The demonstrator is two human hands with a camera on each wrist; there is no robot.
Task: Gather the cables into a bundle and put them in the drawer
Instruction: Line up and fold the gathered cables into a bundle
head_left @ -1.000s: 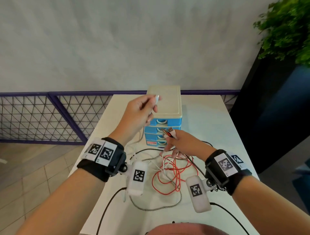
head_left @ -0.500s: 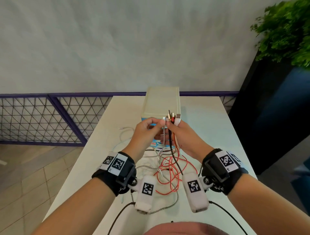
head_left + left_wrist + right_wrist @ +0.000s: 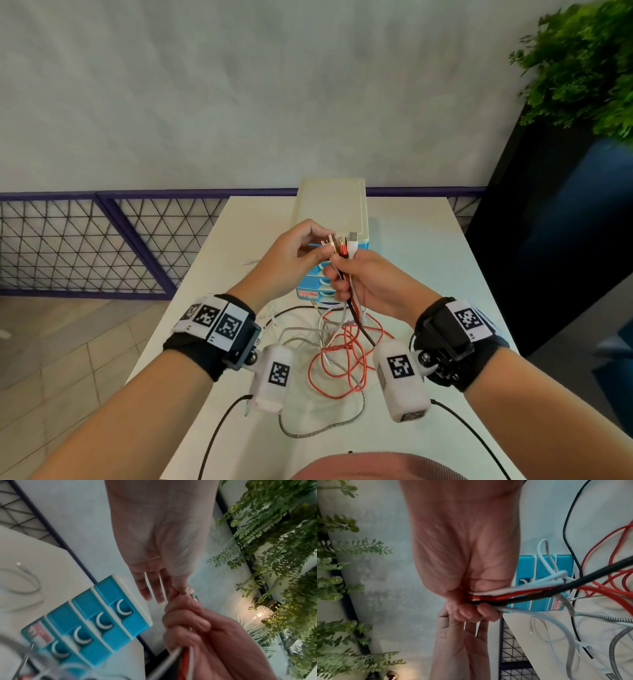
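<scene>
At frame centre the right hand point(image 3: 368, 284) clenches its grip round the cables point(image 3: 346, 246) while the left hand point(image 3: 291, 253) pinches their plugs. Level the ends, then coil the slack on the surface point(image 3: 411, 246) below.

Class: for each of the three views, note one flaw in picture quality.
Head view: plant smeared at the right edge. Left wrist view: cables in the lower-left corner blurred, drawer unit soft. Right wrist view: right hand close and soft, table edge slanted steeply.

Red cable point(image 3: 346, 363), black cable point(image 3: 359, 323), white cable point(image 3: 553, 620), and a black-and-white braided one point(image 3: 329, 425) (speckled); blue drawers point(image 3: 96, 616) with white crescent handles; cream surface point(image 3: 411, 240).
</scene>
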